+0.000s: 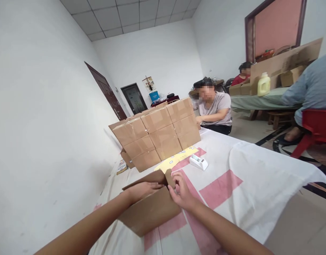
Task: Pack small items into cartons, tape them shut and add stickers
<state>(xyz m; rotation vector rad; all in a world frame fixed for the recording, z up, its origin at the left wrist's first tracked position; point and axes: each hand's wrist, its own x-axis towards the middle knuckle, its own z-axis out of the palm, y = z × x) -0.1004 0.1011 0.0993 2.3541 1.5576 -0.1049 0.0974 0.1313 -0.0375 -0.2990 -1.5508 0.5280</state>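
Note:
An open brown cardboard box sits tilted in view at the near part of the table, its back flap raised. My left hand reaches over the near wall into the box's opening, fingers stretched out to the right; what lies beneath them is hidden. At the right end, my right hand pinches the small side flap between thumb and fingers. Just beyond the box lies a yellow patterned sheet. A white handheld device, perhaps a tape dispenser, rests to its right.
Taped cardboard boxes form a stacked wall across the table. A white and pink cloth covers the tabletop. One co-worker sits behind the stack; another in blue sits far right near a yellow jug. A wall runs along the left.

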